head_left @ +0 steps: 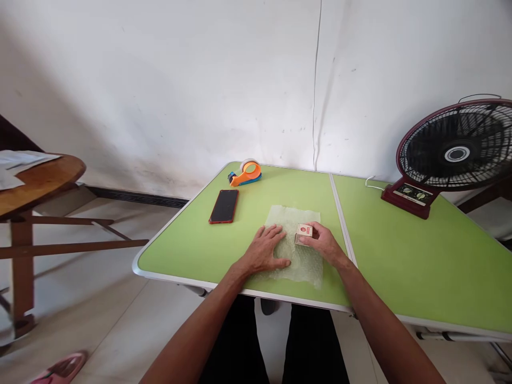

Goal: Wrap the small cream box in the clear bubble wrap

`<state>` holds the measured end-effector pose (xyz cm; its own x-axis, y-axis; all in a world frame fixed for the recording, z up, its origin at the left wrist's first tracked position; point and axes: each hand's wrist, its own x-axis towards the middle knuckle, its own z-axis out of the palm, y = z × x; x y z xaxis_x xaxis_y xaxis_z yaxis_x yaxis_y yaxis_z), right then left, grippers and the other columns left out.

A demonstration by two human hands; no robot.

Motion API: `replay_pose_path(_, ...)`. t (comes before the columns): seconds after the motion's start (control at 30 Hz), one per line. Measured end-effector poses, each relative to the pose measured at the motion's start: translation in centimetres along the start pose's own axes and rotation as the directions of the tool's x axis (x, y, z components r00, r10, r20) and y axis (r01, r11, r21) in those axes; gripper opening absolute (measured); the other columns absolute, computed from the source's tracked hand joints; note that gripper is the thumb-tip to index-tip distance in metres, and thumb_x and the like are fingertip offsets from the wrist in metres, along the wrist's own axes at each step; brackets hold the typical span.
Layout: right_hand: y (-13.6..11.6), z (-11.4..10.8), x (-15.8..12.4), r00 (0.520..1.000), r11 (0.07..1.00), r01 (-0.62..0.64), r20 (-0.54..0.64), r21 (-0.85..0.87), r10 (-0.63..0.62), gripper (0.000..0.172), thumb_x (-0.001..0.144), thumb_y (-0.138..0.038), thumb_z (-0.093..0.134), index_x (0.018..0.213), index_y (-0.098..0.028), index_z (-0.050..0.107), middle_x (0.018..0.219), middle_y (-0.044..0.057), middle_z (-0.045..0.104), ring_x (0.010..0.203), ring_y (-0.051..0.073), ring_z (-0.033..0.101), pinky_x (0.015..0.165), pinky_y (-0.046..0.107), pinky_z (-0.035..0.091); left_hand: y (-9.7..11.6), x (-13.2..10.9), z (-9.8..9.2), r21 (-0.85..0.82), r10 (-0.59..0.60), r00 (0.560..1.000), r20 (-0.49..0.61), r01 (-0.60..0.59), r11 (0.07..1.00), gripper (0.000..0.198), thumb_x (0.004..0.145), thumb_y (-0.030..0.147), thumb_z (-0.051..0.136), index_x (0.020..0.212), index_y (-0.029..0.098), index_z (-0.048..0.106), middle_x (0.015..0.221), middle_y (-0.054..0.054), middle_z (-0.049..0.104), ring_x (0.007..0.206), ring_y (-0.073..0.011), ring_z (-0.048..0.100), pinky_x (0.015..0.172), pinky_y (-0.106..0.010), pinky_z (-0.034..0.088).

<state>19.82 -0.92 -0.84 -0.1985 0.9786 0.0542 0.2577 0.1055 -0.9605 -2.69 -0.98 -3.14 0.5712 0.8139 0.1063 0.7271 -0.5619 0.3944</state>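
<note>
A sheet of bubble wrap lies flat on the green folding table. My left hand rests with fingers spread on the sheet's left part, palm down. In my right hand is a small white cardboard box with red print, gripped between thumb and fingers. The box is over the right half of the bubble wrap; whether its underside touches the sheet I cannot tell. Part of the box is hidden by the fingers.
Left of the sheet lies a smartphone with a red edge. Behind it stands an orange and blue tape dispenser. A dark red electric fan occupies the table's right back. A wooden table with papers is at far left.
</note>
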Motion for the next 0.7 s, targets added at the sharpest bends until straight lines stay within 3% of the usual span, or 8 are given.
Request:
replay_pose_path(0.1, -0.6, 1.0, 0.3, 0.998, 0.992, 0.059, 0.03, -0.115, -0.056, 0.041, 0.071, -0.04, 0.069, 0.103, -0.017, 0.06, 0.094, 0.003, 0.066, 0.086, 0.019, 0.061, 0.08, 0.033, 0.047, 0.0, 0.0, 0.0, -0.002, 0.0, 1.0, -0.014, 0.0, 1.0, 0.093, 0.066, 0.068, 0.063, 0.141, 0.017, 0.039, 0.15, -0.014, 0.034, 0.141, -0.0312, 0.026, 0.116, -0.05, 0.009)
replay_pose_path(0.27, 0.4, 1.7, 0.2, 0.993, 0.93, 0.116, 0.039, -0.348, -0.11, 0.049, 0.066, -0.033, 0.073, 0.111, -0.02, 0.059, 0.109, 0.006, 0.063, 0.101, 0.024, 0.055, 0.09, 0.039, 0.042, 0.1, -0.1, -0.1, -0.003, -0.016, 1.0, -0.024, 0.016, 1.0, 0.093, 0.066, 0.064, 0.065, 0.141, 0.016, 0.039, 0.15, -0.014, 0.035, 0.14, -0.0311, 0.027, 0.117, -0.048, 0.01)
replay_pose_path(0.7, 1.1, 1.2, -0.2, 0.99, 0.917, 0.137, 0.036, -0.374, -0.133, 0.037, 0.069, -0.028, 0.068, 0.103, -0.02, 0.056, 0.101, 0.005, 0.062, 0.094, 0.022, 0.055, 0.084, 0.036, 0.042, 0.1, -0.1, 0.0, -0.014, 0.002, 1.0, -0.032, -0.002, 1.0, 0.092, 0.067, 0.063, 0.065, 0.141, 0.016, 0.039, 0.15, -0.014, 0.035, 0.14, -0.0313, 0.027, 0.116, -0.049, 0.009)
